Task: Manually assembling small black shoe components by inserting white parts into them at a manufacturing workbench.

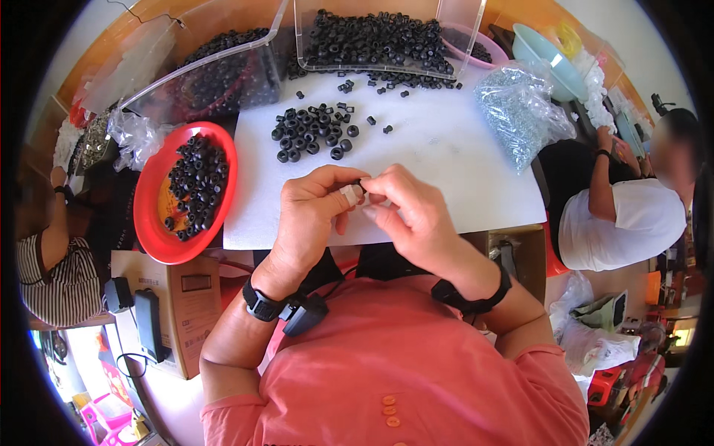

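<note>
Over the near edge of the white work sheet (461, 186), my two hands meet fingertip to fingertip. My left hand (309, 208) pinches a small black plastic part (362, 187) between thumb and forefinger; white tape wraps its thumb. The fingers of my right hand (409, 208) close on the same part from the other side, hiding most of it. Just beyond them lies a loose pile of black ring-like parts (316, 130), with several single ones scattered past it. At the left, a red oval basin (143, 201) holds more black parts with holes.
Clear plastic bins (299, 37) of black parts stand at the back. A clear bag of pale bluish small pieces (520, 111) rests at the right, near a light blue bowl (547, 59). A cardboard box (163, 312) is at lower left. Other people sit at both sides.
</note>
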Available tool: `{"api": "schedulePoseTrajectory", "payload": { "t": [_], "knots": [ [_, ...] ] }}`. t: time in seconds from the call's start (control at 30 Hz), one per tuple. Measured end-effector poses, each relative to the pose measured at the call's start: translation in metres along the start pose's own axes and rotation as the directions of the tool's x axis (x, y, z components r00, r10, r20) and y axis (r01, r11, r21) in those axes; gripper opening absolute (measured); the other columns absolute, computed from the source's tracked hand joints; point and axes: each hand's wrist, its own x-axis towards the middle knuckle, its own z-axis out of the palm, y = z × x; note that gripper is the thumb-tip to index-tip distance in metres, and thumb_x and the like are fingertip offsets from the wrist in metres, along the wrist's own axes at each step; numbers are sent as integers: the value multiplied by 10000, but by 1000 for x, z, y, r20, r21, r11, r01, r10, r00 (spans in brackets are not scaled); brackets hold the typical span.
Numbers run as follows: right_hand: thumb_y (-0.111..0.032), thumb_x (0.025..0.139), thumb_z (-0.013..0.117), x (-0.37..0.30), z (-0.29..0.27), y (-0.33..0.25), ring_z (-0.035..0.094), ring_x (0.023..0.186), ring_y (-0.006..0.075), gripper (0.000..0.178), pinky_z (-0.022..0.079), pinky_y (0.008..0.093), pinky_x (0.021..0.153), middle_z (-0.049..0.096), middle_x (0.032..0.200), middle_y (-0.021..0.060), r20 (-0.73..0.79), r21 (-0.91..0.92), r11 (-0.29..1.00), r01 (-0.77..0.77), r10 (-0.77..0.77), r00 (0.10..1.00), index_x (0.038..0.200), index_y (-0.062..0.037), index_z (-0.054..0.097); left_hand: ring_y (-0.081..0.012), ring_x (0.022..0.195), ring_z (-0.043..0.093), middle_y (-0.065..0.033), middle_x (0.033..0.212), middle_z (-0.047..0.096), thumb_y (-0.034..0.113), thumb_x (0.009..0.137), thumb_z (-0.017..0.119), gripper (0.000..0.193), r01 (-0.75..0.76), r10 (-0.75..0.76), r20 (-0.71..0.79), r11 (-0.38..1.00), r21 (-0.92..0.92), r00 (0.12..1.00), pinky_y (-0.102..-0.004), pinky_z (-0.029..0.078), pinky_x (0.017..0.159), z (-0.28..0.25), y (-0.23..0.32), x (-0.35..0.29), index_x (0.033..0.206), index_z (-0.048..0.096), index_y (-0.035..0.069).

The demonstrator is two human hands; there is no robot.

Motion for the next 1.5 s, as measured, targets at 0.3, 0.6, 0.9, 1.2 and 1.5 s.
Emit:
{"api": "schedulePoseTrajectory", "payload": {
  "t": [0.3,0.6,0.9,1.2,1.5],
  "knots": [
    [2,767,613,71,-31,46,630,858,326,107,505,427,712,629,872,109,216,-546,825,147,-31,976,854,-52,641,-48,623,499,-33,834,645,-23,881,597,204,-76,71,41,990,116,997,-200,397,549,-11,-4,-3,1058,699,-37],
    [28,778,617,72,-34,47,616,819,332,104,504,416,698,599,840,114,414,-539,795,276,-35,910,866,-27,614,-42,601,478,-5,852,600,1,879,624,209,-138,137,78,990,9,987,-205,400,515,-19,-13,-1,1069,710,-7],
    [-24,743,672,27,-19,36,609,838,270,182,444,405,724,628,839,45,119,-612,774,162,-112,987,900,-111,642,-44,606,470,-10,848,607,-15,883,614,221,-126,124,70,992,27,990,-202,401,543,-18,-10,-4,1085,704,-2],
    [-76,728,718,11,-21,50,575,885,270,145,405,412,726,597,821,29,-106,-652,758,-2,-89,990,832,-135,637,-66,603,502,-67,864,679,-11,896,619,202,-72,73,26,997,-7,997,-202,392,544,-15,-11,-6,1083,693,-22],
    [-88,732,733,11,6,37,572,865,262,123,394,392,734,603,835,32,9,-659,748,80,-98,995,819,-102,647,-35,573,475,7,793,645,27,892,629,181,-96,96,2,995,37,995,-194,345,515,-14,-11,-5,1053,708,12]
  ]
}}
